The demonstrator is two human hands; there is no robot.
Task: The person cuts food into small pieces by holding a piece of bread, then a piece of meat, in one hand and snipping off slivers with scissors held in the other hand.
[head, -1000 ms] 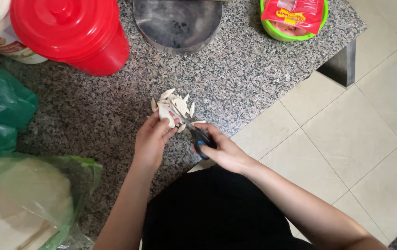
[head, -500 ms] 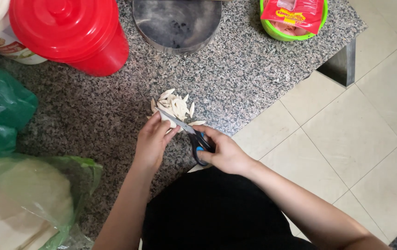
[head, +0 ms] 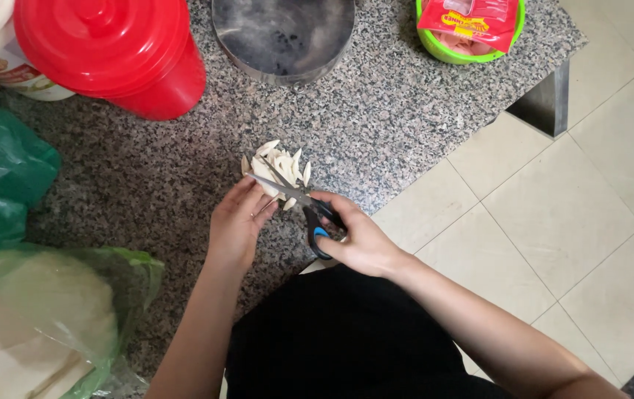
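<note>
One pair of black-handled steel scissors [head: 304, 207], gripped shut-fisted by the right hand [head: 358, 236], blades over one heap of pale peeled cloves [head: 278, 168] near the speckled granite counter's [head: 406, 118] front edge; left hand [head: 237, 222] pinches a clove.

Speckled polished granite counter [head: 406, 111], glossy red plastic lid [head: 95, 44], metal scissors [head: 298, 203]
</note>
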